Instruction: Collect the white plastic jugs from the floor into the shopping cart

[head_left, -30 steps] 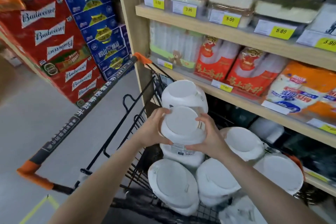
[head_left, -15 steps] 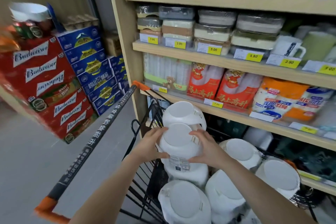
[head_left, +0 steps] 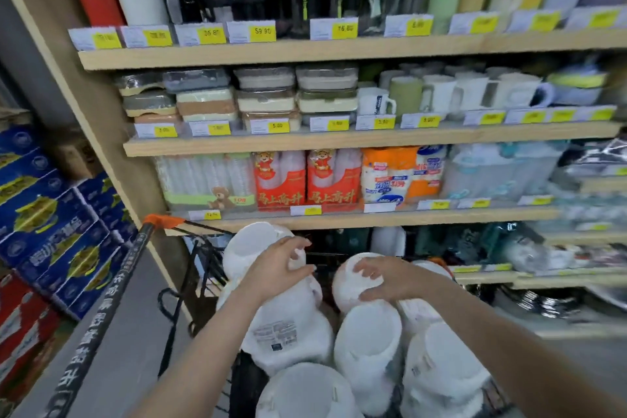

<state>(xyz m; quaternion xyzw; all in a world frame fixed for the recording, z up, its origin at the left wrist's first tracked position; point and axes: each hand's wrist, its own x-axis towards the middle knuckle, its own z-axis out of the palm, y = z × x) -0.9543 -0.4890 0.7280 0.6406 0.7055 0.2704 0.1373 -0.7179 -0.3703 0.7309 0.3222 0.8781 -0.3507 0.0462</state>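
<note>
Left hand (head_left: 276, 270) lies on a jug (head_left: 288, 322) in the cart (head_left: 203, 268), fingers loosely bent over its upturned base; whether they actually clasp it cannot be told through the blur. Right hand (head_left: 383, 278) rests on the base of a second jug (head_left: 346, 285) just to the right, fingers spread and lightly curved over the rim — a touch more than a firm hold, as far as can be seen.

The head view is the only one. The jugs are piled in the cart, most lying with their bases toward the camera. One (head_left: 254, 244) sits at the far left under the left hand's fingertips; another (head_left: 369, 346) lies just below the right hand, with two more (head_left: 444, 373) (head_left: 305, 394) at the near edge. The jug under the left hand carries a printed label on its side.

The cart's handle (head_left: 101, 312) — black with an orange end (head_left: 163, 221) — runs diagonally at the left. Behind the cart stands a wooden shelf unit (head_left: 339, 139) with yellow price tags, holding stacked food boxes (head_left: 264, 95), mugs (head_left: 437, 92) and red packs (head_left: 305, 176). Blue cartons (head_left: 51, 220) are stacked at the far left.
</note>
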